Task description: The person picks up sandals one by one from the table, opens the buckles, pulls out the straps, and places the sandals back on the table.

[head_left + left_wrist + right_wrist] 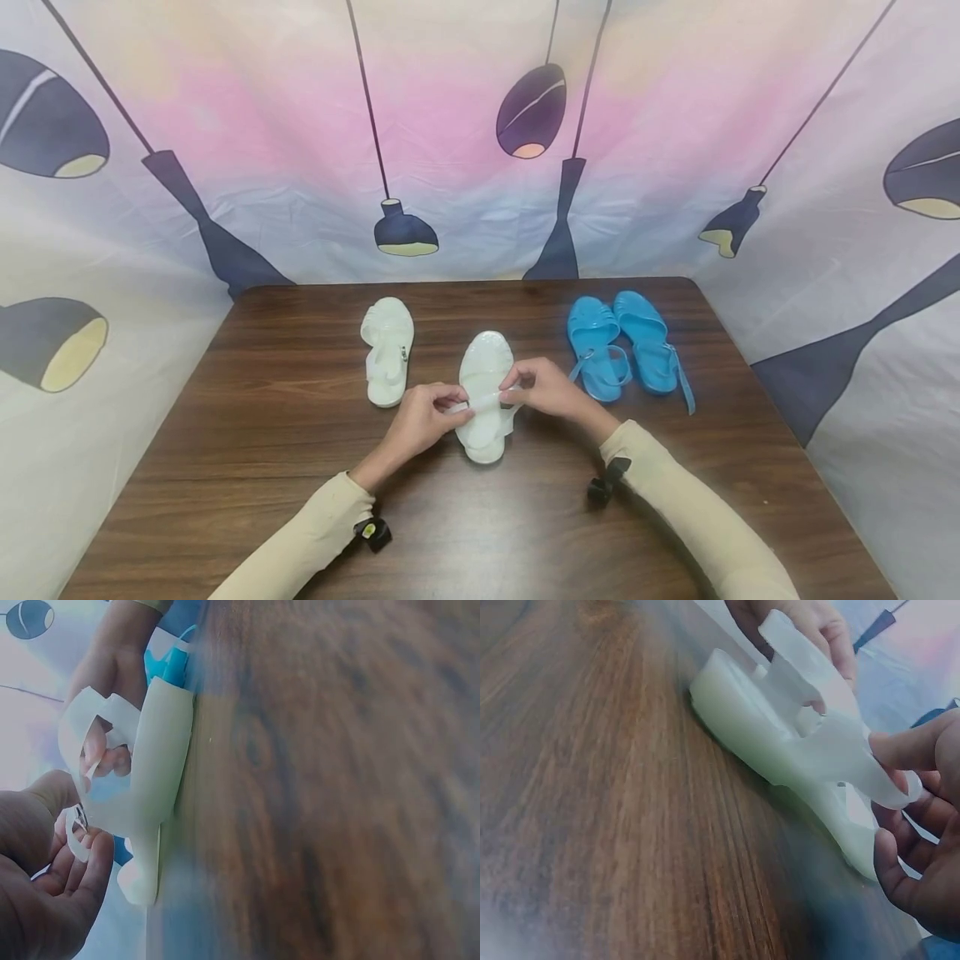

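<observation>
A white sandal (486, 446) lies on the table between the two hands, its toe pointing away from me. My left hand (422, 423) pinches the ankle strap on the sandal's left side. In the left wrist view a small metal buckle (81, 817) shows at the thumb and fingers, beside a curled strap end (75, 844). On the other side, my right hand (553, 390) pinches the strap between thumb and fingers. The right wrist view shows that white strap (892, 791) bending at the right fingertips. Part of the strap is hidden behind the fingers.
A second white sandal (388, 321) lies to the left, its buckle (404, 354) visible. At the right are two blue sandals, one (592, 317) beside the other (639, 312), the outer one with a loose strap (684, 387). The brown wooden table (300, 467) meets a printed curtain (300, 200).
</observation>
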The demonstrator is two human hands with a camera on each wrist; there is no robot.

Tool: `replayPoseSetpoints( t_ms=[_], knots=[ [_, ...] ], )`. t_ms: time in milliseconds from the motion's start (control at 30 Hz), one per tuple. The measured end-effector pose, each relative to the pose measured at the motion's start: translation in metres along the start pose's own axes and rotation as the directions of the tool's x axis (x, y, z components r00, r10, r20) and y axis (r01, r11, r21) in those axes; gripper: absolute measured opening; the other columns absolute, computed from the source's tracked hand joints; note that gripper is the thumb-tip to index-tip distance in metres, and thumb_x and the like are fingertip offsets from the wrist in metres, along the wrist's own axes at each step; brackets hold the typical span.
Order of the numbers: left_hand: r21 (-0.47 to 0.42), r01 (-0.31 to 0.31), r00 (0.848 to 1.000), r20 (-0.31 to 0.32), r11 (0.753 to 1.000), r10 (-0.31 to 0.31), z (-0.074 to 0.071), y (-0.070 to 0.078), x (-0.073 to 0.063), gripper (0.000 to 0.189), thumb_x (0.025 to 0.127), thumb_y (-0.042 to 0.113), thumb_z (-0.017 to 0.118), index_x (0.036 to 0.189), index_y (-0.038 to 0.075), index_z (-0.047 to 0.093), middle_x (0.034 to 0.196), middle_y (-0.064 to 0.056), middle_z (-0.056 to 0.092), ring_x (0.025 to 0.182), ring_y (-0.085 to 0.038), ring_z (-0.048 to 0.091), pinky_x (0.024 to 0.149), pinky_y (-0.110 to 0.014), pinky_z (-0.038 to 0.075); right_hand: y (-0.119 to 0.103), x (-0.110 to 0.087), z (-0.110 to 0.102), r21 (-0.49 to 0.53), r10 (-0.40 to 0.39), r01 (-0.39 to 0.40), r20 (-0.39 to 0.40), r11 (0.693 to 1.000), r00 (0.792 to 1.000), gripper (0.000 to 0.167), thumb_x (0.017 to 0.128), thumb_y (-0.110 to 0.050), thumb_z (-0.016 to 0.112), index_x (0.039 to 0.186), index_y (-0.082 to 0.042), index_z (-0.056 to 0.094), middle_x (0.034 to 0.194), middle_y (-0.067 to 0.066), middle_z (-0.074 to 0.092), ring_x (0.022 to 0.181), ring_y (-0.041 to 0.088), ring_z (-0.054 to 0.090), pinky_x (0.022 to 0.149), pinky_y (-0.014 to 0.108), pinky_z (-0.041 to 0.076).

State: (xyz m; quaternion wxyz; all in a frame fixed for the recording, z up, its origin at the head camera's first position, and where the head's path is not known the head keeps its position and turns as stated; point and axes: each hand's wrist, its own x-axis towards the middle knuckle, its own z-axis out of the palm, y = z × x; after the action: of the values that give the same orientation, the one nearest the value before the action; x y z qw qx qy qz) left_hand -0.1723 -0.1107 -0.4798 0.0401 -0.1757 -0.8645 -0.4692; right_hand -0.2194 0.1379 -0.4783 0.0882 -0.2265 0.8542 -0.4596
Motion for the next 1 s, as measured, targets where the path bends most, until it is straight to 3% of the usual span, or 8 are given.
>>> replayPoseSetpoints(
  t_ms=[300,500,667,767,1000],
  knots=[
    [0.012,0.012,0.999,0.037,1.000,-0.012,-0.001,0.002,0.002,0.015,0.081,0.011,0.087,0.092,0.008,0.078,0.094,-0.003,0.077,0.083,-0.013,0.072,0.075,-0.025,0.059,-0.002,0.004,-0.004,0.052,-0.077,0.076,0.019,0.996,0.997,0.005,0.092,-0.018,0.075,0.094,-0.015,0.071,0.086,-0.003,0.069,0.090,0.019,0.064,0.091,0.041,0.052],
    [0.023,0.009,0.998,0.056,1.000,-0.010,-0.002,0.004,0.002,0.015,0.082,0.012,0.086,0.094,0.008,0.078,0.094,-0.003,0.077,0.085,-0.014,0.072,0.076,-0.025,0.059,-0.013,0.011,-0.003,0.057,-0.111,0.108,0.046,0.992,0.993,0.011,0.093,-0.023,0.073,0.100,-0.014,0.075,0.092,-0.004,0.072,0.091,0.016,0.064,0.084,0.035,0.055],
    [0.022,0.007,0.998,0.055,1.000,-0.008,-0.002,0.005,0.002,0.015,0.082,0.012,0.086,0.095,0.007,0.078,0.094,-0.003,0.077,0.085,-0.014,0.072,0.076,-0.025,0.059,-0.022,0.013,0.000,-0.025,-0.118,0.120,0.070,0.993,0.991,0.019,0.090,-0.036,0.077,0.098,-0.019,0.081,0.093,-0.009,0.076,0.084,0.012,0.062,0.072,0.030,0.055],
    [0.018,0.003,0.998,0.058,1.000,-0.004,-0.002,0.005,0.002,0.015,0.082,0.011,0.086,0.095,0.007,0.078,0.095,-0.004,0.077,0.085,-0.015,0.073,0.075,-0.024,0.059,-0.022,0.013,0.005,-0.056,-0.108,0.113,0.085,0.992,0.991,0.016,0.088,-0.035,0.081,0.095,-0.021,0.082,0.092,-0.010,0.077,0.080,0.010,0.061,0.066,0.027,0.055],
    [0.028,0.006,0.999,0.053,1.000,-0.007,-0.003,0.005,0.001,0.013,0.082,0.012,0.086,0.093,0.009,0.078,0.096,-0.003,0.077,0.086,-0.015,0.073,0.076,-0.024,0.060,-0.014,0.007,0.014,-0.050,-0.078,0.082,0.074,0.995,0.994,0.008,0.085,-0.027,0.085,0.089,-0.021,0.081,0.093,-0.009,0.077,0.091,0.009,0.065,0.075,0.026,0.056]
  ],
)
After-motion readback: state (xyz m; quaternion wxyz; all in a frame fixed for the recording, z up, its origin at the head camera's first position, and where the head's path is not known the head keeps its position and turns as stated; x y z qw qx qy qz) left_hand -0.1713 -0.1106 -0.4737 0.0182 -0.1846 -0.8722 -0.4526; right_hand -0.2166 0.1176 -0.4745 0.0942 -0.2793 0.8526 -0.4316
